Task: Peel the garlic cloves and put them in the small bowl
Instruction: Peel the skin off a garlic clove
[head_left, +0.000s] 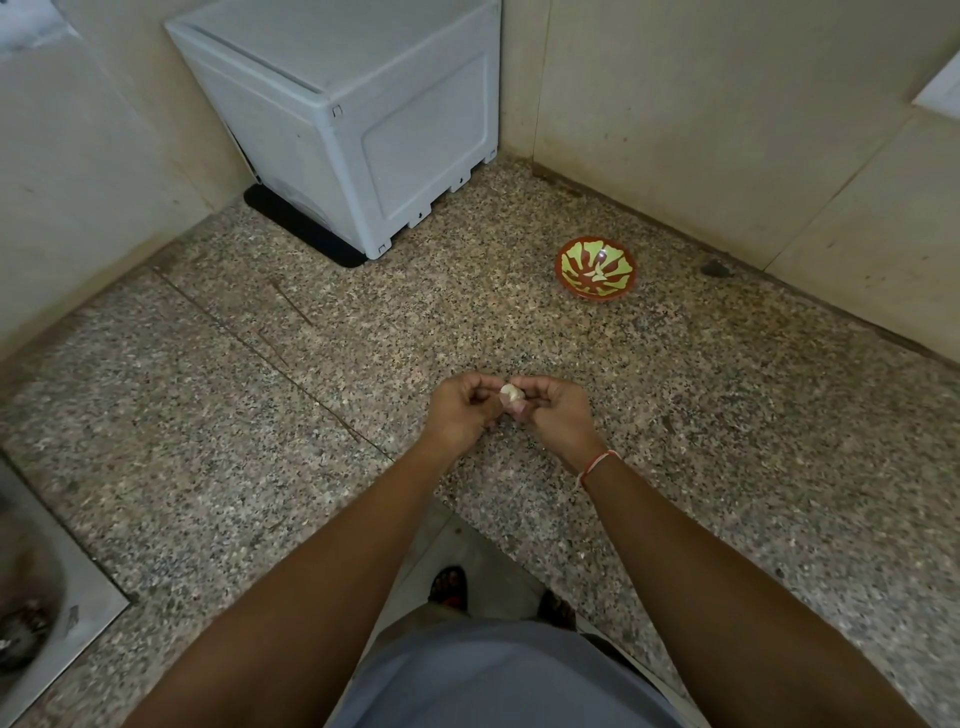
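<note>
A pale piece of garlic (509, 393) sits between my two hands above the speckled granite counter (675, 415). My left hand (462, 413) and my right hand (556, 413) both pinch it with curled fingers, close together over the counter's middle. A small bowl (596, 268), red-brown with a green pattern, stands farther back to the right near the wall. A couple of pale peeled cloves (596, 273) lie inside it.
A white plastic box (363, 119) stands on a black mat in the back left corner. A steel sink (31, 597) lies at the left edge. Tiled walls close the back and right. A dark spot (715, 268) marks the counter by the right wall.
</note>
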